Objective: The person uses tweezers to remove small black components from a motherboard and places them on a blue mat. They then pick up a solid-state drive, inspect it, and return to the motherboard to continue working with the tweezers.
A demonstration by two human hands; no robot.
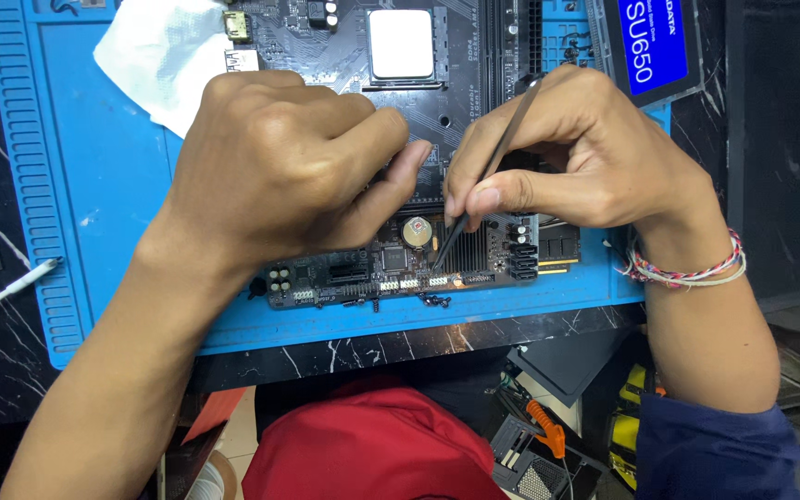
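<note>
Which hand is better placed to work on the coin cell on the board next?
Right, probably. The right hand already grips the black tweezers, whose tips sit just beside the coin cell on the motherboard. The left hand holds no tool; it is curled over the board, thumb near the cell.

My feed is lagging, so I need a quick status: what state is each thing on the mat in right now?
left hand: curled, fingertips on the motherboard
right hand: gripping the tweezers
tweezers: tips down beside the coin cell
coin cell: seated in its holder
motherboard: flat on the blue mat
processor: in socket, uncovered
</note>
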